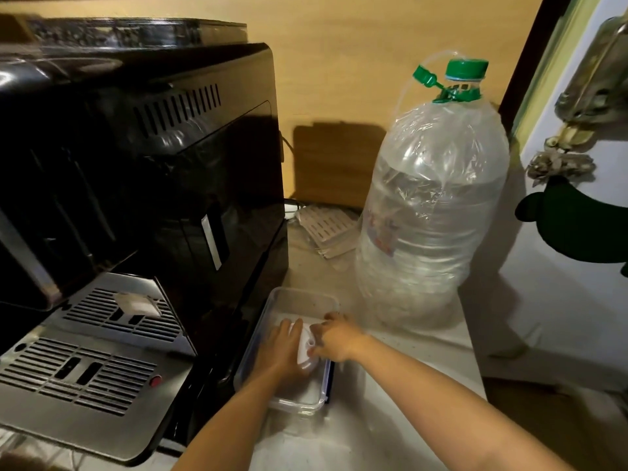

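White rounded plastic piece (304, 352), small and hollow-looking, sits inside a clear rectangular plastic container (299, 294) on the pale worktop (436, 346), just beside a black coffee machine (142, 158). The left hand (280, 350) lays nearly straight fingers against its side. The right hand (334, 338) pinches its opposite edge with curled fingers. The piece looks light, stiff and smooth, probably slippery if wet, so it is best held by its rim from both sides. A large clear water bottle with a green cap (435, 215) stands behind.
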A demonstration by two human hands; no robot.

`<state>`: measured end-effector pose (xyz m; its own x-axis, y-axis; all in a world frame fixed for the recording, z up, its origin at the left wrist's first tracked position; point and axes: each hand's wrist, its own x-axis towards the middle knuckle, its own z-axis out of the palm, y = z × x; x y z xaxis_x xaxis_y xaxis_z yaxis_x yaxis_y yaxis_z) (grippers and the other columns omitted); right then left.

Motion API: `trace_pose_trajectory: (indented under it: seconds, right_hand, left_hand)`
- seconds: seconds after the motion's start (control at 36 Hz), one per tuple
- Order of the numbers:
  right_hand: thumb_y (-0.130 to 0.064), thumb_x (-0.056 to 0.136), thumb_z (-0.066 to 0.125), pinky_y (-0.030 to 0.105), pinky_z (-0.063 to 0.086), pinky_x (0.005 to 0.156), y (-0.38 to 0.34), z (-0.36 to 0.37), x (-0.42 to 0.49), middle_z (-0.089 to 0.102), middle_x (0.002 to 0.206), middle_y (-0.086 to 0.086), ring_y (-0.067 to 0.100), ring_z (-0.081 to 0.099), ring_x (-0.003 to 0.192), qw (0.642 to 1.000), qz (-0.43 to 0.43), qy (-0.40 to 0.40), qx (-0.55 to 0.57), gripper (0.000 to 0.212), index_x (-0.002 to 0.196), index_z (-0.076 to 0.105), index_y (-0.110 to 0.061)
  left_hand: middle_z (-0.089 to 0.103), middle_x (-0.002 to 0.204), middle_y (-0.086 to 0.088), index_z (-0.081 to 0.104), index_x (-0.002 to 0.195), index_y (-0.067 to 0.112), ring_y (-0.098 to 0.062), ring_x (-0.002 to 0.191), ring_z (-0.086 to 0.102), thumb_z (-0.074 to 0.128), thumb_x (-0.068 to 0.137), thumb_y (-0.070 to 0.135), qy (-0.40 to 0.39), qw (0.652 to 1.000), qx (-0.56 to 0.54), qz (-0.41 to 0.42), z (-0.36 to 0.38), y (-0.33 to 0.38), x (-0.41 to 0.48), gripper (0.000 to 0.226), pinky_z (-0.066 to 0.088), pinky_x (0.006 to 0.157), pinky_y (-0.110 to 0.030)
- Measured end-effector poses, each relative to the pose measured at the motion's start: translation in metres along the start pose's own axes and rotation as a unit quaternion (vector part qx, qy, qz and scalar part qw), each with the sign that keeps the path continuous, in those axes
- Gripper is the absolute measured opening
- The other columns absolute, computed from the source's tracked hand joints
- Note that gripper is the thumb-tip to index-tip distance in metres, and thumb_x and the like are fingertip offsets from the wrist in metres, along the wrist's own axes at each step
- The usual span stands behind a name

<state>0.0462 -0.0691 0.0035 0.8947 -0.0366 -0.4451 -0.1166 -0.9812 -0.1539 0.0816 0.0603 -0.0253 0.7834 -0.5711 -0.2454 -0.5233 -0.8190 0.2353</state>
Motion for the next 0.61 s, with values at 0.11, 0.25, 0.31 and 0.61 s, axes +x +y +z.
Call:
trace_pose_trajectory:
  seconds: [0.11,0.25,0.31,0.61]
  right_hand:
    - [-0.045,0.092,0.039,0.044,0.022,0.11,0.0,0.002,-0.001,0.047,0.14,0.009,0.027,0.024,0.138,0.999,-0.005,0.02,-0.044,0.049,0.127,0.049,-0.012]
    - [-0.043,0.094,0.037,0.044,0.021,0.111,-0.003,0.005,-0.001,0.043,0.142,0.014,0.03,0.023,0.138,0.998,0.008,0.021,-0.067,0.052,0.132,0.043,-0.009]
    - [-0.043,0.093,0.038,0.045,0.02,0.112,-0.003,0.005,-0.001,0.041,0.143,0.015,0.03,0.021,0.139,0.997,0.01,0.014,-0.071,0.054,0.134,0.041,-0.009]
    - [-0.043,0.09,0.045,0.043,0.023,0.112,-0.001,0.002,-0.004,0.032,0.148,0.014,0.031,0.022,0.138,0.999,-0.005,0.039,-0.02,0.06,0.137,0.034,-0.008]
  left_hand:
    - [0.025,0.155,-0.009,0.017,0.152,0.015,-0.027,0.14,0.031,0.051,0.088,0.051,-0.004,1.0,0.0,0.003,0.003,-0.002,0.004,0.081,0.039,0.107,-0.038]
    - [0.027,0.153,-0.009,0.017,0.151,0.015,-0.027,0.138,0.032,0.058,0.084,0.051,-0.02,1.0,0.008,0.004,0.005,-0.003,0.011,0.087,0.042,0.105,-0.038]
    - [0.022,0.155,-0.008,0.012,0.152,0.017,-0.028,0.141,0.028,0.067,0.078,0.051,-0.036,0.999,0.016,-0.003,0.006,-0.002,0.013,0.098,0.04,0.108,-0.04]
    - [0.005,0.163,-0.01,-0.002,0.154,0.021,-0.028,0.15,0.01,0.064,0.079,0.055,-0.032,0.999,0.009,-0.016,0.002,0.0,0.016,0.105,0.027,0.118,-0.041]
